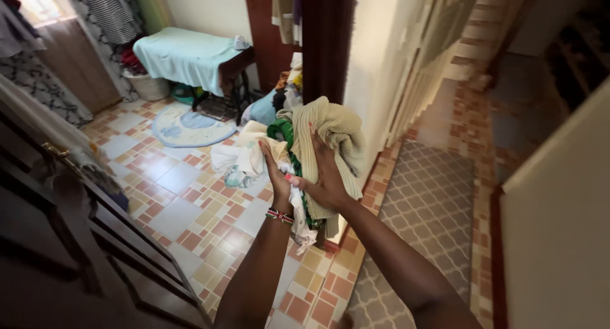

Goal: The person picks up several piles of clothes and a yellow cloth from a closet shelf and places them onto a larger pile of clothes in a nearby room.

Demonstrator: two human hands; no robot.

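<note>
Clothes bundle (298, 148) pressed between both hands' fingers (316, 148)

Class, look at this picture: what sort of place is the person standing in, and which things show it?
Probably a home, at a bedroom doorway. Both hands hold a bundle of clothes, a cloth-covered sewing table stands by the wall, and a small rug lies on the tiled floor.

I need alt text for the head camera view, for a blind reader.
Both hands, left hand and right hand, hold a bundle of clothes topped by a ribbed beige garment, above a tiled floor beside a dark wooden door.
</note>
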